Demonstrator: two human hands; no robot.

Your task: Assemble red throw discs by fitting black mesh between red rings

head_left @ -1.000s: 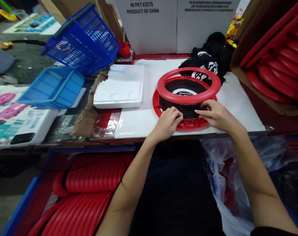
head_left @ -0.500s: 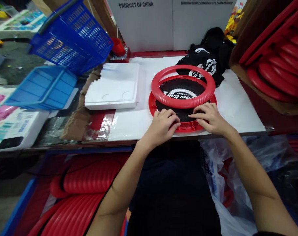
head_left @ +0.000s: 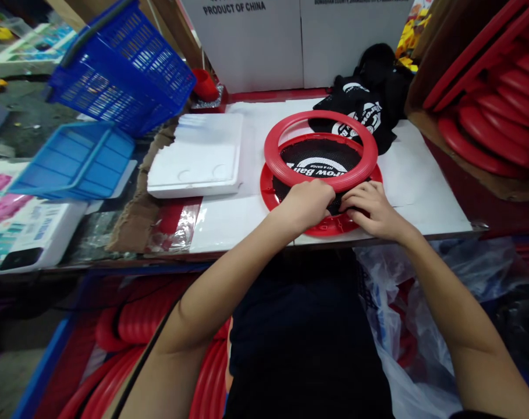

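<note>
A red round frame (head_left: 270, 195) lies on the white work surface, with printed black mesh (head_left: 314, 152) inside it. A loose red ring (head_left: 273, 154) rests over the far part of the frame, slightly offset. My left hand (head_left: 310, 202) is closed at the near edge of the mesh, knuckles up, its fingertips hidden. Close beside it, my right hand (head_left: 371, 209) has bent fingers pinched at the mesh edge, above the frame's near rim (head_left: 334, 226). The ring's near side touches or nearly touches both hands; I cannot tell which.
Behind the ring lies a pile of black printed mesh (head_left: 369, 110). A white foam block (head_left: 198, 154) sits at left, near blue baskets (head_left: 124, 70). Red rings fill a carton (head_left: 500, 116) at right. Below the table edge are more red rings (head_left: 137, 320) and clear plastic bags (head_left: 390, 326).
My left hand has moved right and slightly up along the mesh edge, closer to my right hand, and its fingers have closed more. My right fingers are more bent.
</note>
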